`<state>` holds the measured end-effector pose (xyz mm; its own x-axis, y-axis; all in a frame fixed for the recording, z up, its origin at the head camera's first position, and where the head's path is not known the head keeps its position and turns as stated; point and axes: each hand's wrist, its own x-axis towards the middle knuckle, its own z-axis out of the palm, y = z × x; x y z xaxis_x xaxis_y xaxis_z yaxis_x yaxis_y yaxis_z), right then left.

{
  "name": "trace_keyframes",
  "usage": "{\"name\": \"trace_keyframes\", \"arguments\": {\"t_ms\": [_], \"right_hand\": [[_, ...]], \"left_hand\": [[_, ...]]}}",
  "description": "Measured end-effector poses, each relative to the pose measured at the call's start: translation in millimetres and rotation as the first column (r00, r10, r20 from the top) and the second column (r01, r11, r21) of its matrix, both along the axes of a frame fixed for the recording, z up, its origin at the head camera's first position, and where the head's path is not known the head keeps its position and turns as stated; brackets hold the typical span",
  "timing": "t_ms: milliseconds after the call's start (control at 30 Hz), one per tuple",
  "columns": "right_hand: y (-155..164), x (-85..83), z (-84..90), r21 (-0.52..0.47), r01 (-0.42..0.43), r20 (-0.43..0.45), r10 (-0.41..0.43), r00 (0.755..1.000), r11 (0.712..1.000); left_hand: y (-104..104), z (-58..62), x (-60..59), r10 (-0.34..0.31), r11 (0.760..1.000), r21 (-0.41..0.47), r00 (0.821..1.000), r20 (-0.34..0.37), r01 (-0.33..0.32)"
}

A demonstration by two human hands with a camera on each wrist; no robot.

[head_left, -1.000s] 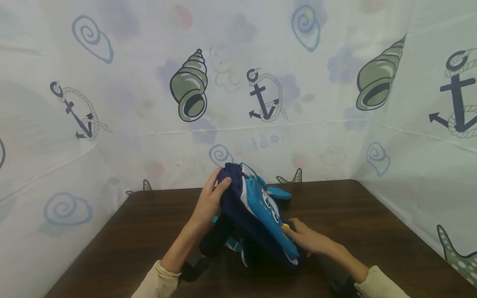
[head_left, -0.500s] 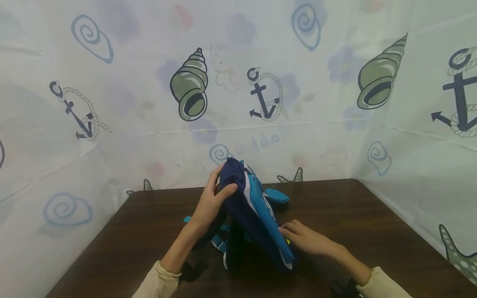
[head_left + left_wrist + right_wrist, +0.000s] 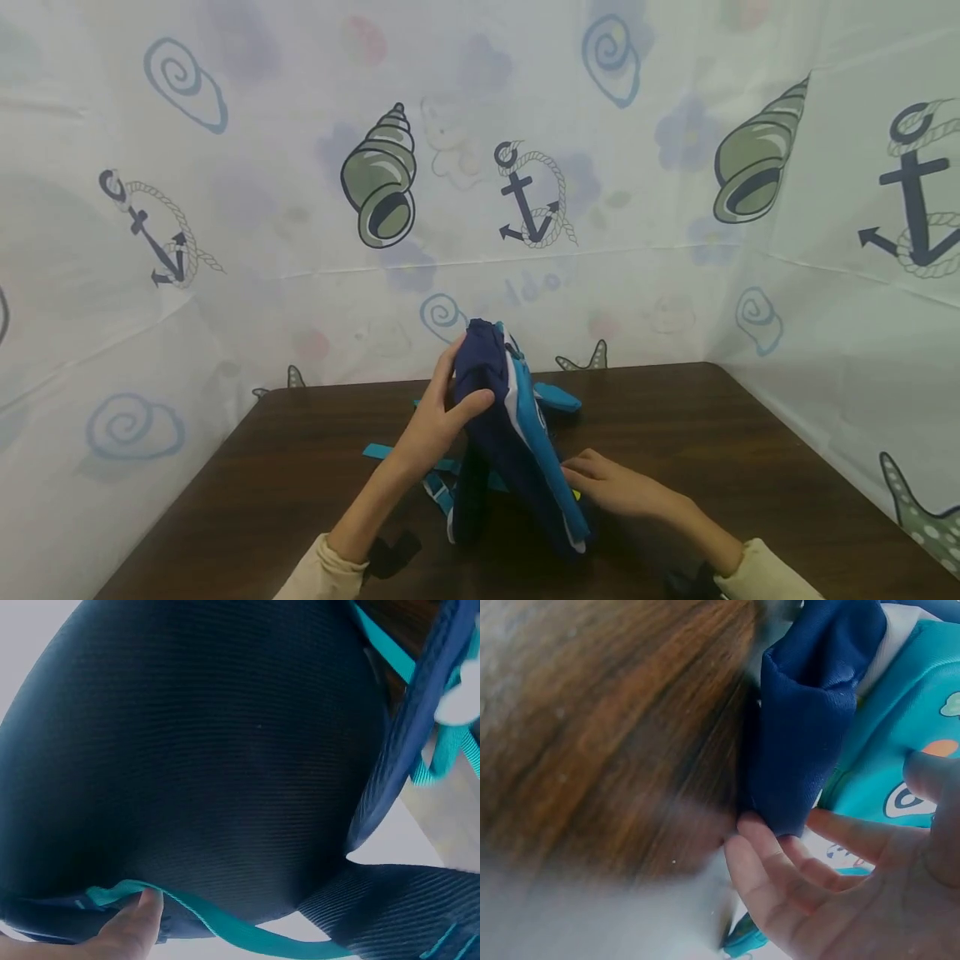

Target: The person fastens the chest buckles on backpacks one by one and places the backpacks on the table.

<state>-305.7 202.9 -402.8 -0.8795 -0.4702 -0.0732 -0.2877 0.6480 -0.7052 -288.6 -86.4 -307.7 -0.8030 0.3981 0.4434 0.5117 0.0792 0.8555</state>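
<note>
- i see the small navy and turquoise fabric backpack (image 3: 517,442) propped nearly upright on its lower edge, at the middle of the dark brown wooden surface (image 3: 750,467).
- my left hand (image 3: 442,412) grips the top of the pack, thumb curled over the navy back panel and fingers behind it; in the left wrist view a fingertip (image 3: 142,919) sits against a turquoise trim band (image 3: 225,919).
- my right hand (image 3: 611,487) rests low against the turquoise front panel with fingers spread and only loosely bent, pressing rather than pinching.
- risk, as i judge it: the soft pack is held mainly by the upper grip, so if that loosens it could flop over toward the right hand or fold in the middle.
- the loose turquoise webbing straps (image 3: 405,458) trail on the surface to the left; they could snag under the pack or a wrist and drag it off balance.
- the right fingers (image 3: 780,870) lie under a hanging navy fold (image 3: 802,727); i think they could catch there and tug the fabric.
</note>
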Motion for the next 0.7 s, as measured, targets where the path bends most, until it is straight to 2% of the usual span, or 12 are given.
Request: {"name": "trace_keyframes", "arguments": {"t_ms": [233, 400, 500, 700], "right_hand": [[0.1, 0.4, -1.8, -0.017, -0.020, -0.020, 0.019, 1.000, 1.000], [-3.3, -0.9, -4.7, -0.110, -0.029, -0.020, 0.027, 0.999, 0.993], [-4.9, -1.3, -6.2, -0.133, -0.039, -0.018, 0.037, 0.999, 0.990], [-6.0, -0.5, -7.5, -0.142, -0.061, -0.027, 0.058, 0.998, 0.988]], "left_hand": [[5.9, -3.1, -1.2, 0.001, 1.000, 0.002, 0.999, -0.051, -0.001], [5.4, -3.6, 1.7, 0.050, 0.999, 0.019, 0.998, -0.044, -0.049], [6.2, -4.5, 3.5, 0.065, 0.998, 0.027, 0.997, -0.031, -0.065], [11.5, -7.9, 5.1, 0.040, 0.999, 0.013, 0.998, -0.052, -0.040]]}}
